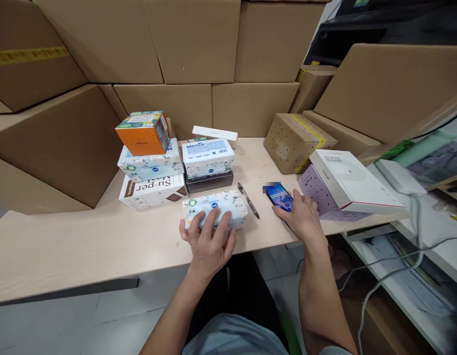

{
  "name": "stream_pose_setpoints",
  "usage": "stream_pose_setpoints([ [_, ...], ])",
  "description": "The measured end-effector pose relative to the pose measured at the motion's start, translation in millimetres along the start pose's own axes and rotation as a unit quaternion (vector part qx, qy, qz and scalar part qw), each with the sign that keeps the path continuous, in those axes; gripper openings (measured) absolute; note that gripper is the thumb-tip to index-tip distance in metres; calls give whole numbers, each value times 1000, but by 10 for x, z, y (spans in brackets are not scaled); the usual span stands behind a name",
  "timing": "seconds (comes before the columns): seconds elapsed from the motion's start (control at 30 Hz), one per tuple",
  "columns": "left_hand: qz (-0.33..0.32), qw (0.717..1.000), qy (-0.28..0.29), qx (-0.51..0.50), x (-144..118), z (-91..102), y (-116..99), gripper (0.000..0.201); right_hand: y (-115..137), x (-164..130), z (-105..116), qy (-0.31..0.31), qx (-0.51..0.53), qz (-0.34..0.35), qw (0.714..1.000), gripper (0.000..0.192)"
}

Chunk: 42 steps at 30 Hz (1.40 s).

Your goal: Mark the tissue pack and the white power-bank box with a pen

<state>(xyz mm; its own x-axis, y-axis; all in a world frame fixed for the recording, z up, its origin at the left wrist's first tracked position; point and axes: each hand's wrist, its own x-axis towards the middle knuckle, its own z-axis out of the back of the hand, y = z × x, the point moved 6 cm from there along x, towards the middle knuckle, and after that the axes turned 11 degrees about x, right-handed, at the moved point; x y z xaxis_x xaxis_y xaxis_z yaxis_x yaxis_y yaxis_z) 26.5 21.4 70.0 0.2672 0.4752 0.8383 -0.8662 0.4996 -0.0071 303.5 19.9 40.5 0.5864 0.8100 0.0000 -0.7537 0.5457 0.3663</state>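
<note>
Resting with fingers spread, left hand point(209, 235) on tissue pack point(218, 200) near front edge of counter point(84, 236). Right hand point(301, 213) half curled, thumb and fingers flanking phone point(279, 197); firmness of grip unclear. Pen point(248, 200) between. Power bank box point(352, 176) rightward.

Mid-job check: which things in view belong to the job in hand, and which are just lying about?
Likely in the job, going by touch:
- tissue pack, under the left hand
- phone, at the right hand

Apparently lying about:
- pen
- orange box
- power bank box
- purple box
</note>
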Motion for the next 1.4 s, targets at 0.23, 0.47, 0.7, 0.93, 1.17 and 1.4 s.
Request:
stream_pose_setpoints([
  [0.23,-3,1000,-6,0,10,6,6,30,-82,19,-18,21,-10,1,1000,66],
  [0.47,-2,1000,-2,5,2,-9,15,30,-52,73,-32,26,16,-25,999,66],
  [0.7,-3,1000,-2,8,-1,-3,11,31,13,-10,-16,13,17,-18,1000,66],
  [0.93,0,1000,0,7,6,-5,10,31,-42,74,-31,44,19,2,999,65],
  [1.17,-1,1000,-3,1,7,-2,8,31,25,-7,-27,27,31,33,999,64],
  [1.4,0,1000,-1,4,8,5,3,31,171,-223,32,-68,40,114,990,69],
])
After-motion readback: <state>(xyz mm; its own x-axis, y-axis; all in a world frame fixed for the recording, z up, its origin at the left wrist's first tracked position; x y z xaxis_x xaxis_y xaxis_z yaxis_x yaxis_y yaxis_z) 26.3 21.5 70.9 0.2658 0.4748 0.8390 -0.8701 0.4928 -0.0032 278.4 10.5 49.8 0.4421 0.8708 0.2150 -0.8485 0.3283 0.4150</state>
